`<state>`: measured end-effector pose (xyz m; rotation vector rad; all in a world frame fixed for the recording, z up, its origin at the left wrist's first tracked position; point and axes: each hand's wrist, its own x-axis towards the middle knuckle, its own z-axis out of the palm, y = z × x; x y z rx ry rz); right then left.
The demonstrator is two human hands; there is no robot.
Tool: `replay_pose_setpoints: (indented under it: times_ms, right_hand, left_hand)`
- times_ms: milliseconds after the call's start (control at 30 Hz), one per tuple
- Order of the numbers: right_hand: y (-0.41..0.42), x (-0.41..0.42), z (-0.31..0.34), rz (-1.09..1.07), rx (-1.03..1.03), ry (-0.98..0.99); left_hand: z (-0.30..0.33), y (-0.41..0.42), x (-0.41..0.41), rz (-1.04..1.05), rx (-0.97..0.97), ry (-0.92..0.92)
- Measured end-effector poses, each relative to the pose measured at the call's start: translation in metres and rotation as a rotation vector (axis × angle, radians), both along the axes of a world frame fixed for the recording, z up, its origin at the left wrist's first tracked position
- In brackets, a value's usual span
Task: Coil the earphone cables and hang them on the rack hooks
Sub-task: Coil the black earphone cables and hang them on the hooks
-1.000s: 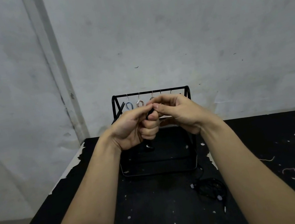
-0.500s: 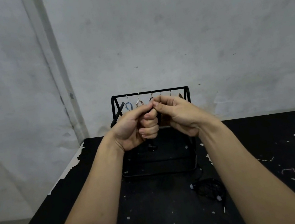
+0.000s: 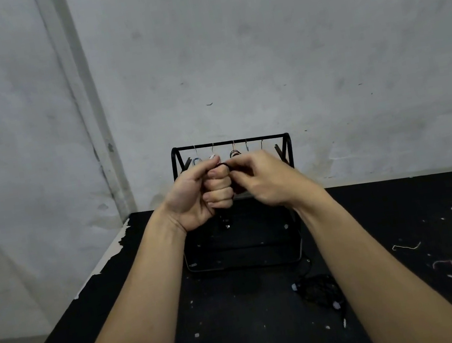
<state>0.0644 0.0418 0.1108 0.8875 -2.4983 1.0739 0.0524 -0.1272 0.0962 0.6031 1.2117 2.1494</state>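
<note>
A black earphone cable (image 3: 224, 219) runs through my left hand (image 3: 203, 193), which is closed in a fist around it; a short end with a plug dangles below the fist. My right hand (image 3: 262, 178) pinches the same cable where a black loop shows at the top of the fist. Both hands are raised in front of the black wire rack (image 3: 286, 143). Its top bar carries several small hooks; three at the left hold coils, one bluish (image 3: 196, 161), one white, one dark (image 3: 234, 153). Two hooks at the right (image 3: 261, 143) are bare.
A tangle of black earphone cables (image 3: 321, 290) lies on the black table (image 3: 245, 332) by my right forearm. Thin scraps of wire (image 3: 406, 246) and white chipped patches lie at the right. The table's left edge runs close to my left arm; a grey wall stands behind.
My right hand has drawn slightly to the right of the left fist, pulling a cable loop at its top. The left fist has closed tighter. Both hands stay before the rack.
</note>
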Motion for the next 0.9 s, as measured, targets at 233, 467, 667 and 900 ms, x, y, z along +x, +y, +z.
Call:
replay_pose_setpoints:
  times_ms: [233,467,667,900]
  right_hand:
    - [0.0,0.012,0.009,-0.073,0.098,-0.021]
    - [0.006,0.021,0.022,-0.122,-0.161,-0.288]
    - [0.009,0.025,0.023,-0.149,-0.179,-0.277]
    - [0.005,0.026,0.02,-0.007,-0.252,-0.265]
  left_hand:
    - [-0.001,0.006,0.006,0.033,-0.098,0.102]
    - [0.014,0.009,0.016,0.0,-0.147,0.24]
    - [0.011,0.008,0.016,-0.077,-0.129,0.274]
    - [0.009,0.003,0.014,-0.044,-0.076,0.319]
